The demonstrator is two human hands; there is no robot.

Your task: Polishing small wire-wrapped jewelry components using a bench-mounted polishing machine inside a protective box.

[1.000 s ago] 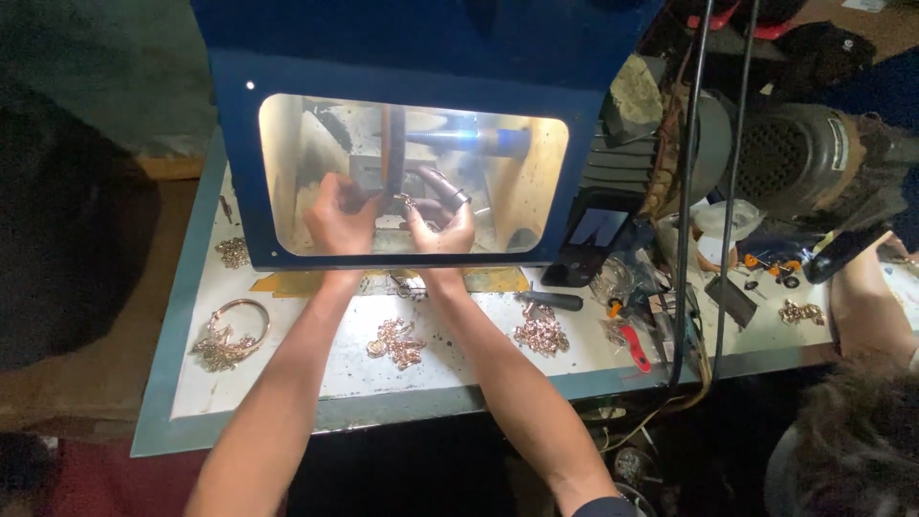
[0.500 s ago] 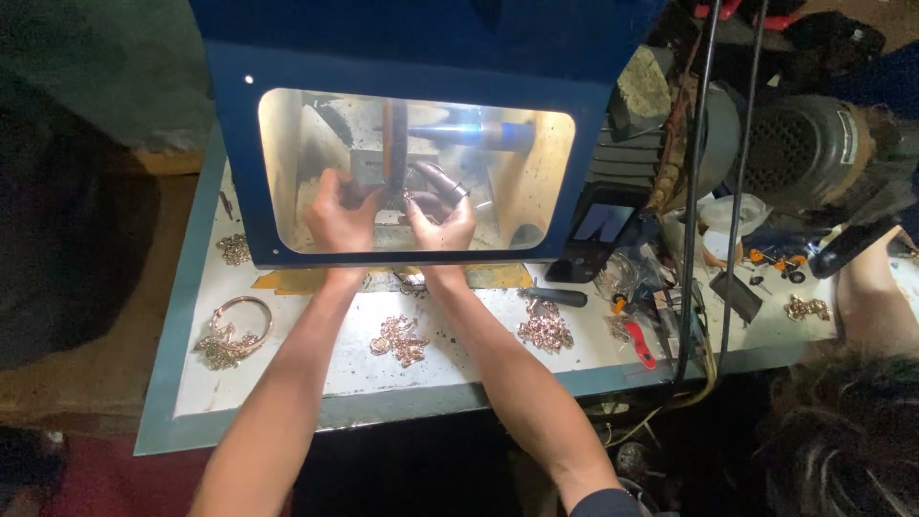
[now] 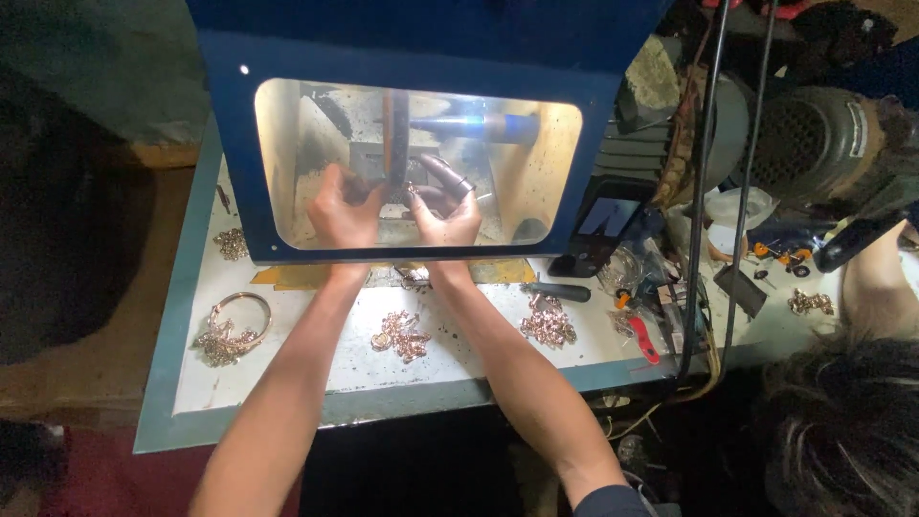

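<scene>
Both my hands reach inside a blue hooded polishing machine (image 3: 287,153), seen through its clear window. My left hand (image 3: 340,206) and my right hand (image 3: 445,206) pinch a small shiny jewellery piece (image 3: 407,190) between them, right against the spinning vertical wheel (image 3: 394,134). The right hand's fingers wear dark covers. The piece itself is mostly hidden by my fingers and too small to tell its shape.
Rose-gold jewellery lies on the white worktop (image 3: 287,364): a bangle with chains (image 3: 230,325) at left, a cluster (image 3: 400,333) in the middle, another cluster (image 3: 548,325) at right. A phone (image 3: 605,222), red-handled pliers (image 3: 639,330), cables and a motor (image 3: 823,144) stand at right. Another person's head (image 3: 842,431) is at lower right.
My hands stay at the wheel with only slight shifts of the fingers. The view has drifted a little.
</scene>
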